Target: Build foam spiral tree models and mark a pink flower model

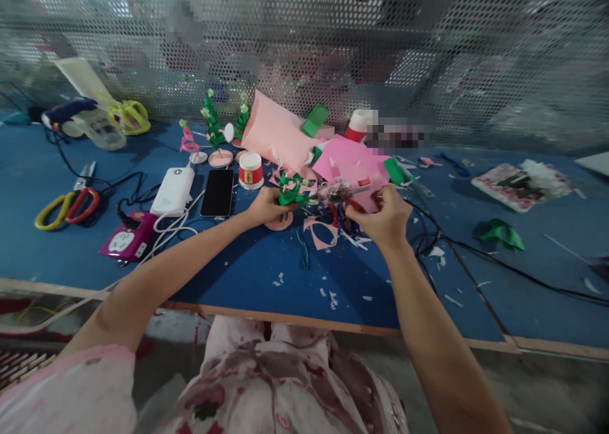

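Observation:
My left hand (264, 207) is closed on a green paper spiral piece (291, 190) that has a round pink base (280, 222) below it. My right hand (384, 217) has its fingers bent around something red at the right end of a blurred, thin item; I cannot make out exactly what it is. That item points left toward the green spiral. Beneath and behind the hands lie pink sheets (349, 161) and paper scraps. A pink cut-out with a round hole (321, 233) rests on the blue table (285, 288) between my hands.
Scissors (71, 204), a purple socket block (125, 238), a white power bank (174, 191), a black phone (217, 193) and a red-white cup (250, 170) stand left. Finished green spirals (212, 123) stand behind. Black cables (476, 250) cross the right side. A mesh panel (304, 53) rises behind.

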A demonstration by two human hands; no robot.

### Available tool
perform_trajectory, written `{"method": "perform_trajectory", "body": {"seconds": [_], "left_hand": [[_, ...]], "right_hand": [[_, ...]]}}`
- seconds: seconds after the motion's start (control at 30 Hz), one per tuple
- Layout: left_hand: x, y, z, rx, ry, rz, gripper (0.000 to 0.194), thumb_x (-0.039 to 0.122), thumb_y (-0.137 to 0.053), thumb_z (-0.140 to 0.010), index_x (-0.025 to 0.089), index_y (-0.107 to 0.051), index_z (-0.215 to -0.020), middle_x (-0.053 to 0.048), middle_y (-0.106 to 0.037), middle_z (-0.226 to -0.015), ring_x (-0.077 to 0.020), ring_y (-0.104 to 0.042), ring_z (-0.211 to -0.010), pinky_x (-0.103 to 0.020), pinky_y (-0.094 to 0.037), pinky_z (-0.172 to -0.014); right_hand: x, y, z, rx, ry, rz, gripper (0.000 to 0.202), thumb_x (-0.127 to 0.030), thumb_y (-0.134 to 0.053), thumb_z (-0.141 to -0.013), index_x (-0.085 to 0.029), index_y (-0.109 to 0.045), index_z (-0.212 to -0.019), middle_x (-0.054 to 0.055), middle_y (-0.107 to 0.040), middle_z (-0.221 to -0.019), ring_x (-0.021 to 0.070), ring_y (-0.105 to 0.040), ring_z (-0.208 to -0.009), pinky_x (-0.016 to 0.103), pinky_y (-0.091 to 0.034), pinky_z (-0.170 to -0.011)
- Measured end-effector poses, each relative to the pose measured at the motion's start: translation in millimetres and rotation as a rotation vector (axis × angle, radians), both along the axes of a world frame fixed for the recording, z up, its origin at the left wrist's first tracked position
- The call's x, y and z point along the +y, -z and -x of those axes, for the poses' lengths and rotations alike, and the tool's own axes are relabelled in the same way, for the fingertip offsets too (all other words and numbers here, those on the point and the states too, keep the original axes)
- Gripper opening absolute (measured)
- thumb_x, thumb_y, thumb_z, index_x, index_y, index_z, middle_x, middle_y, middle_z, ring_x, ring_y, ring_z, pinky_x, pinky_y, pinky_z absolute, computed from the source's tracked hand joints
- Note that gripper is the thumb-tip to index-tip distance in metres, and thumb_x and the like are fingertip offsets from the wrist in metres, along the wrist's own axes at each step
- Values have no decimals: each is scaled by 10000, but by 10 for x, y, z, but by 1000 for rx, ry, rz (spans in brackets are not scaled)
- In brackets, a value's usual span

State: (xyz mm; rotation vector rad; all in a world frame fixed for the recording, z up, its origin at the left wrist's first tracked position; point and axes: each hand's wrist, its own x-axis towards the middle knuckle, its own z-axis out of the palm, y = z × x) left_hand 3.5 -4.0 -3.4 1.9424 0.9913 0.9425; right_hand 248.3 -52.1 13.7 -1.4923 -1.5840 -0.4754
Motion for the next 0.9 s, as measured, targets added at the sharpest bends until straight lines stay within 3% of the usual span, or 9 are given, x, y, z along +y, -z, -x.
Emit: {"method": "perform_trajectory", "body": {"seconds": [0.53,0.9], "left_hand": [[14,2,18,48,-30,-55,260,343,-671,-662,95,-638,-591,-21,-615,-524,-93,-524,-512,-210,-416,-521],[-12,-9,14,-34,36,35,247,345,-669,-668,105,-670,-723,0,-602,-470,-94,-537,-436,-202,-420,-451]], "right_hand": [[-2,-1,5,24,9,68,332,-364,-621,-512,-231,-358,-666,25,-520,-624,222,-567,-591,354,-463,-550],[27,-57,-112,86,-18,23,329,-392,-630,-505,-228,-388,-654,-7,-479,-592,183,-519,-544,334,-435,-532]]}}
